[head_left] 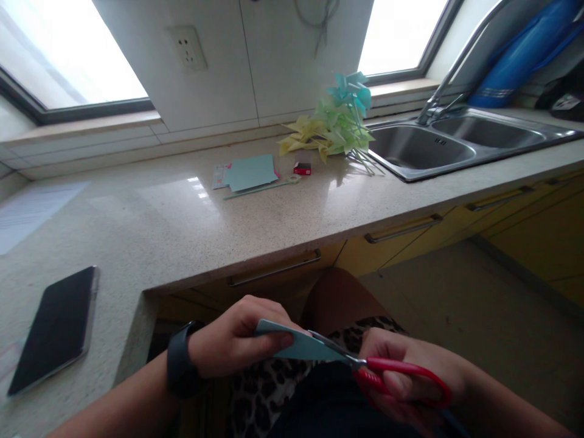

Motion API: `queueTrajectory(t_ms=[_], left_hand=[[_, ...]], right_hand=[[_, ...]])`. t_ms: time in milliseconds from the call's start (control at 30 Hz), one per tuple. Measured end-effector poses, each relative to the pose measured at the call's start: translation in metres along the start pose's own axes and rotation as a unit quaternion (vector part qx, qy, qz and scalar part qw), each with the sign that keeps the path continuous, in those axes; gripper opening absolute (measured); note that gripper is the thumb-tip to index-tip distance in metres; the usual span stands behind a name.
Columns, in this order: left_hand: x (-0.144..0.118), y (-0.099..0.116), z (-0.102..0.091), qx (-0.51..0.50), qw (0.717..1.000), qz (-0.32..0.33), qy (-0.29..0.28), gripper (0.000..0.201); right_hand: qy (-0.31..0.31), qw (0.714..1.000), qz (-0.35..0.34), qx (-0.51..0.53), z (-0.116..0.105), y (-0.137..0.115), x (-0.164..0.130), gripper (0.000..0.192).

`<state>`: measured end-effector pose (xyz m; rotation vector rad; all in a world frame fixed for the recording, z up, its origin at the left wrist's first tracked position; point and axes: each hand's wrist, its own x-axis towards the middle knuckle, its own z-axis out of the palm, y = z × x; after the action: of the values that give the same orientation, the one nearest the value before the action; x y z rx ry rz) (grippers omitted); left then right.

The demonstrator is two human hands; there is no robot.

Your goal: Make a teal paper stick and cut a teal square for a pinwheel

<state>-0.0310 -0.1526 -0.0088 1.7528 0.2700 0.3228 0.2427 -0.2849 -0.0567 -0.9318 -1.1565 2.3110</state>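
Low in the view, over my lap, my left hand (pixel 237 340) pinches a folded piece of light blue paper (pixel 298 345). A dark watch sits on that wrist. My right hand (pixel 406 377) grips red-handled scissors (pixel 392 370), fingers through the loops. The blades lie against the right edge of the blue paper.
A speckled countertop (pixel 182 213) holds a black phone (pixel 57 328) at left, blue paper sheets (pixel 250 172), a small red box (pixel 302 168) and a pile of yellow, green and blue paper pinwheels (pixel 335 125). A steel double sink (pixel 438 146) with faucet is at right. Yellow drawers run below.
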Motion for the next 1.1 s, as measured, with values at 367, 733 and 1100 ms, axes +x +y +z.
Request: queueTrajectory(t_ms=[367,733,1100], left_hand=[[0.0026,0.0003,0.0000,-0.003,1.000,0.008,-0.005,0.024],[0.0013,0.0018,0.0009,0.017,1.000,0.010,-0.007,0.024],[0.0017,0.0018,0.0025,0.033,0.999,0.023,-0.028,0.023]], right_hand=[[-0.013,1.000,-0.001,-0.004,-0.0006,-0.0035,0.0003,0.066],[-0.006,1.000,-0.006,0.004,-0.0001,-0.0012,0.0017,0.067],[-0.034,0.999,-0.010,0.018,0.0019,-0.0026,0.0093,0.068]])
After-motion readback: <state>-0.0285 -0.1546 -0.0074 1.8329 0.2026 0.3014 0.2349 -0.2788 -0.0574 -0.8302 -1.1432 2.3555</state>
